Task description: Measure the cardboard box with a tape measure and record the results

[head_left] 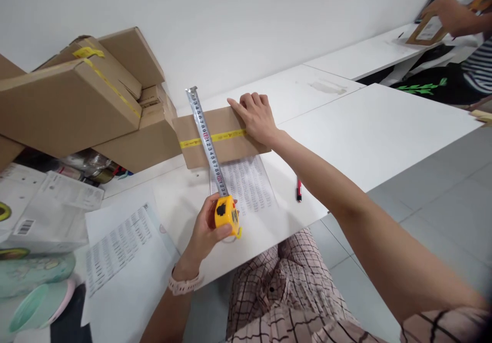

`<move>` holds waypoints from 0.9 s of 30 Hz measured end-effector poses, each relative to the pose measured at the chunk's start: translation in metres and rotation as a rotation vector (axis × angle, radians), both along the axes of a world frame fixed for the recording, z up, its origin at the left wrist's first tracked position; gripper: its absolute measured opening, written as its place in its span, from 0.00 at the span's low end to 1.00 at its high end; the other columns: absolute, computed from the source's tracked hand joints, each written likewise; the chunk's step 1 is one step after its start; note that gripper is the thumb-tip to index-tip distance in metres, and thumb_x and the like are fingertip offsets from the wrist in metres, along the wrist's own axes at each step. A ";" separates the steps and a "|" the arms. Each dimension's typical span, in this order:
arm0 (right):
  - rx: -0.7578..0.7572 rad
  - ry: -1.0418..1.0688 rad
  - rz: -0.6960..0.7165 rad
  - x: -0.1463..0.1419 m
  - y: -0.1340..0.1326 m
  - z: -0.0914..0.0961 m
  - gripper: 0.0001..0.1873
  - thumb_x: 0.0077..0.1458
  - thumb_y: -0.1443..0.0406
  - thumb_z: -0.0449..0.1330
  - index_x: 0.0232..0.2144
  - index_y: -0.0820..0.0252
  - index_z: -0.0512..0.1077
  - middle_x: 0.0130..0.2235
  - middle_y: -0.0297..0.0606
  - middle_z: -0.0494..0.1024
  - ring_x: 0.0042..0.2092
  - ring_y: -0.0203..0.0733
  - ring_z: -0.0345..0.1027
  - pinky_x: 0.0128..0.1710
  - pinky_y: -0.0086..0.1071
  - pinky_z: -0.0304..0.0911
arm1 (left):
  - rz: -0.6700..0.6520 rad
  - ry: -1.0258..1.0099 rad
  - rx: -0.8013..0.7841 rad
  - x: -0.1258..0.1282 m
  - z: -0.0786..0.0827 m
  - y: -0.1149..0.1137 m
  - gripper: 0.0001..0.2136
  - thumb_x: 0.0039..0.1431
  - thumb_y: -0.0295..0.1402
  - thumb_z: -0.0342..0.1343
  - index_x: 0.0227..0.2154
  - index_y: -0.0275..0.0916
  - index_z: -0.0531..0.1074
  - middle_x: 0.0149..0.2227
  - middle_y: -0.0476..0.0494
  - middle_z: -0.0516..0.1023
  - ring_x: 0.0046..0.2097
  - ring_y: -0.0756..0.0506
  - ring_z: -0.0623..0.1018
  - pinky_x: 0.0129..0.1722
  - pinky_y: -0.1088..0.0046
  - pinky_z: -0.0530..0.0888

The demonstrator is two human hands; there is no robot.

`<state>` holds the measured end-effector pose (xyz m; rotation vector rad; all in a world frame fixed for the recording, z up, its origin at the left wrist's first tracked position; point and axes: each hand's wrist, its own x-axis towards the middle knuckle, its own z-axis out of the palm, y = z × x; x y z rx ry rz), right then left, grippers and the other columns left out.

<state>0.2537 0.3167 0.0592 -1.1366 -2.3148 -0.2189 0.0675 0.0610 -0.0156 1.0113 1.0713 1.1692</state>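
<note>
My left hand point(205, 235) is closed around the yellow case of a tape measure point(227, 214). Its metal blade point(208, 145) is pulled out and slants away from me across a small cardboard box point(226, 122), its hooked tip reaching past the box's far edge. Yellow tape runs along the box. At the box's right end rests my right hand point(255, 117), gripping it with the fingers bent over the far edge. A printed sheet point(249, 186) lies partly under the box. The underside of the box is hidden.
Several cardboard boxes point(69, 102) are piled at the left. More printed sheets point(123, 261) lie at the front left, near a green cup point(38, 307). A red pen point(299, 189) lies by the table's edge. Another person's hand point(448, 15) holds a box point(428, 29) at far right.
</note>
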 end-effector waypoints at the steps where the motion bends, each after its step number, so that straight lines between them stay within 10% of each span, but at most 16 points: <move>1: -0.007 -0.004 0.011 0.005 -0.013 -0.009 0.31 0.68 0.60 0.46 0.71 0.47 0.50 0.60 0.50 0.64 0.61 0.63 0.54 0.60 0.58 0.47 | 0.001 0.011 -0.011 -0.002 -0.001 -0.011 0.35 0.42 0.41 0.74 0.54 0.47 0.67 0.54 0.38 0.76 0.47 0.38 0.80 0.44 0.60 0.78; 7: -0.086 0.082 0.022 0.039 -0.089 -0.067 0.31 0.68 0.65 0.43 0.71 0.46 0.53 0.64 0.46 0.66 0.65 0.57 0.54 0.62 0.56 0.50 | -0.167 0.169 -0.090 0.010 -0.012 -0.064 0.34 0.45 0.40 0.73 0.56 0.47 0.68 0.53 0.38 0.76 0.50 0.37 0.78 0.49 0.61 0.75; 15: -0.408 0.717 -0.073 0.085 -0.147 -0.023 0.36 0.68 0.41 0.34 0.60 0.47 0.69 0.40 0.42 0.75 0.40 0.46 0.72 0.36 0.41 0.68 | -0.422 0.356 -0.120 0.030 -0.017 -0.085 0.35 0.44 0.38 0.73 0.58 0.47 0.69 0.49 0.40 0.77 0.49 0.36 0.77 0.51 0.57 0.74; 24: -0.751 0.782 0.332 0.063 -0.227 -0.088 0.18 0.68 0.51 0.50 0.52 0.44 0.72 0.37 0.36 0.77 0.34 0.41 0.71 0.34 0.39 0.70 | -0.017 0.421 0.003 0.046 -0.020 -0.077 0.47 0.45 0.35 0.74 0.67 0.53 0.56 0.58 0.41 0.69 0.57 0.38 0.74 0.60 0.57 0.68; 27: -0.695 0.623 0.241 0.063 -0.231 -0.107 0.17 0.68 0.53 0.51 0.52 0.47 0.72 0.35 0.37 0.79 0.33 0.43 0.71 0.35 0.41 0.68 | 0.053 0.522 0.127 0.043 -0.013 -0.062 0.44 0.46 0.36 0.73 0.65 0.50 0.58 0.55 0.40 0.71 0.55 0.38 0.75 0.59 0.57 0.69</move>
